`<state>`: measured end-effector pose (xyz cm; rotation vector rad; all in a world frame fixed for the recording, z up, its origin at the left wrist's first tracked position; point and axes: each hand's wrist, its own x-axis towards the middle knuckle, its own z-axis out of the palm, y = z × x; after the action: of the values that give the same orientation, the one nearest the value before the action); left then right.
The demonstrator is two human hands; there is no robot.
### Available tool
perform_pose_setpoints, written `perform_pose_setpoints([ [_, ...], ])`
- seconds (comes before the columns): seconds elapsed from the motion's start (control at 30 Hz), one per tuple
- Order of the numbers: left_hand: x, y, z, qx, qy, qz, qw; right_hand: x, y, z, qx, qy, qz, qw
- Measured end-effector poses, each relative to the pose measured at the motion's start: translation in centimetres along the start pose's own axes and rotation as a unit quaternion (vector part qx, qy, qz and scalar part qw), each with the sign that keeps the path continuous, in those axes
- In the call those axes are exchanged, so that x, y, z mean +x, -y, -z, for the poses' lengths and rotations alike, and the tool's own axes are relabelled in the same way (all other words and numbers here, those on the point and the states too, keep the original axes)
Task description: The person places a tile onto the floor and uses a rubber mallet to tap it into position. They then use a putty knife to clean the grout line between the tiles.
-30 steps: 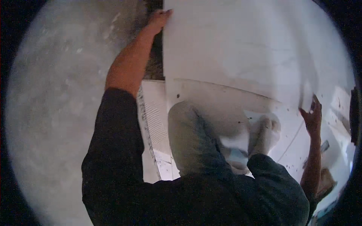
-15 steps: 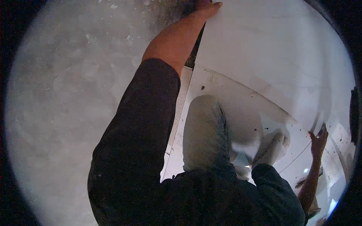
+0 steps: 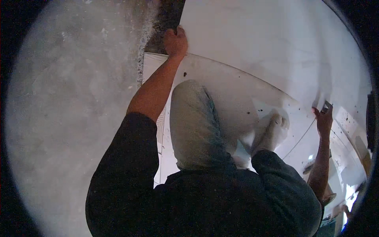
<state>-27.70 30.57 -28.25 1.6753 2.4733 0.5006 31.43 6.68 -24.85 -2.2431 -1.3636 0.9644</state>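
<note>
My left hand (image 3: 175,41) has its fingers curled over the left edge of a large glossy white floor tile (image 3: 244,35), close to the tile's near left corner. Away to the right, my right hand (image 3: 324,120) touches the white surface near the line of the tile's near edge. Its thumb and forefinger are spread apart and bent, with the tips down; the other fingers are partly hidden. My bent knee (image 3: 191,114) in dusty trousers rests on another white tile (image 3: 225,87), just short of the large tile's near edge.
Rough grey concrete (image 3: 75,102) covers the left side. A dark strip of bare ground (image 3: 164,37) lies beside the large tile. Small dark crumbs (image 3: 248,113) dot the nearer tile. My bare foot (image 3: 278,124) is between knee and right hand. Cluttered, blurred objects show at lower right.
My left hand has slid back along the tile's edge toward its near corner, elbow bending more. The view has shifted; my right hand keeps about the same place on the white surface.
</note>
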Motion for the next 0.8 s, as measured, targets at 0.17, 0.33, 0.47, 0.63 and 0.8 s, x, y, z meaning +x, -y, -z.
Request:
perform_pose_setpoints([
  [0.17,-0.5,1.2,-1.9,0.052,-0.008,-0.056,0.997,0.3,1.7,0.2,-0.058,-0.003,-0.038,0.998],
  [0.33,0.4,4.4,-4.4,0.006,0.032,-0.037,0.999,2.2,2.1,1.0,-0.034,0.062,-0.116,0.991],
  [0.47,-0.3,5.3,-4.0,0.276,0.028,-0.209,0.938,4.4,6.4,2.4,-0.345,0.146,-0.056,0.925],
  [0.63,-2.8,4.2,-2.8,0.426,0.050,-0.250,0.868,6.4,16.8,2.9,-0.121,-0.381,0.182,0.898],
  [0.8,-1.9,2.2,-4.8,0.257,-0.161,-0.283,0.910,7.0,16.8,-5.1,-0.153,-0.150,0.192,0.958],
])
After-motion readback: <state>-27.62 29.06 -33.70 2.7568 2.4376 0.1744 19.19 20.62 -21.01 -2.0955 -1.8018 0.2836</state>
